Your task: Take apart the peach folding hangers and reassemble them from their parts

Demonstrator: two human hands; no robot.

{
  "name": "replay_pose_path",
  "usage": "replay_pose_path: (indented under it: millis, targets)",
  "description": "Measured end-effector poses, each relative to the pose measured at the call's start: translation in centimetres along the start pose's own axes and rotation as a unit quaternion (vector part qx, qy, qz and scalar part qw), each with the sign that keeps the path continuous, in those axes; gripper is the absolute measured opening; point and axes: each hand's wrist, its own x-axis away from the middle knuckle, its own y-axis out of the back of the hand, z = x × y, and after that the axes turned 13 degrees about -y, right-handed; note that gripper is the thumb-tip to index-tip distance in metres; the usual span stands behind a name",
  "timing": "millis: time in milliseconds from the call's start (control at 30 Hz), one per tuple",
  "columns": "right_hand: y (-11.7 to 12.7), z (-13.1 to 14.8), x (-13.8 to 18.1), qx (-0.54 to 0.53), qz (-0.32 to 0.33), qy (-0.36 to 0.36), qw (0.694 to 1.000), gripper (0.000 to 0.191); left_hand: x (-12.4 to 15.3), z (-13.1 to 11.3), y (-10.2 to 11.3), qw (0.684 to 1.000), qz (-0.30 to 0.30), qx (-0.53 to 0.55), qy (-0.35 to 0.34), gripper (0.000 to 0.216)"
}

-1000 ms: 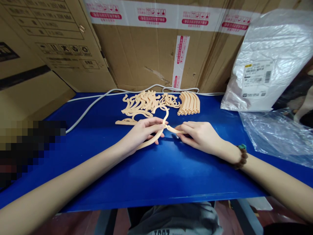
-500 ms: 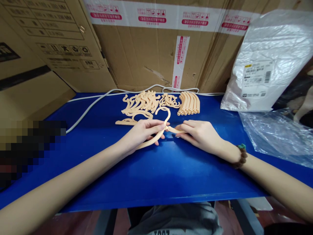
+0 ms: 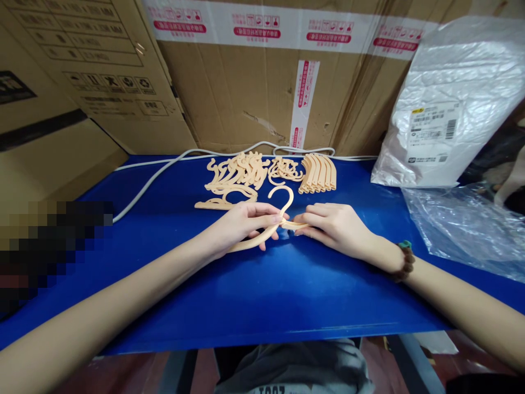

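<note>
Between my hands, above the blue table, is a cream plastic hanger [image 3: 262, 238] with a curved hook on top. My left hand [image 3: 250, 221] pinches it at the base of the hook, and one arm of the hanger runs under that palm. My right hand [image 3: 338, 227] is closed round the other hanger arm [image 3: 295, 225], whose outer end the fingers hide. The two arms meet at the joint by my left fingertips; whether they are locked together I cannot tell.
Behind my hands lie a pile of cream hanger pieces [image 3: 240, 172], small loose hooks [image 3: 286, 168] and a neat row of curved arms [image 3: 319, 172]. A white cable [image 3: 150, 189] runs along the back. Cardboard boxes [image 3: 246, 93] rise behind; a white parcel bag [image 3: 435, 120] and clear plastic [image 3: 463, 230] are at right.
The hanger's hook has turned and shifted slightly right and down. The arm in my right hand now lies closer to level. Both hands keep their hold.
</note>
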Motion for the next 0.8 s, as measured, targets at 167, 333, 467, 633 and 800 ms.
replay_pose_path:
  millis: [167,333,467,633,800]
  targets:
    - [-0.03,0.15,0.10,-0.013,0.015,-0.017,1.000,0.039,-0.02,0.09,0.04,1.000,-0.010,0.001,-0.017,0.017]
    - [-0.03,0.22,0.13,-0.008,0.018,-0.019,1.000,0.041,0.12,0.34,0.11,0.999,-0.013,-0.003,-0.037,0.016]
    - [-0.04,0.23,0.18,-0.001,0.013,-0.010,1.000,0.043,0.18,0.31,0.05,0.999,-0.013,-0.001,-0.048,0.017]
    - [-0.04,0.24,0.24,0.001,0.013,-0.010,1.000,0.044,0.11,0.36,-0.01,0.998,-0.013,-0.013,-0.061,0.020]
    - [-0.05,0.38,0.23,0.009,0.022,-0.013,1.000,0.046,0.17,0.21,-0.11,0.997,-0.019,-0.030,-0.069,0.019]
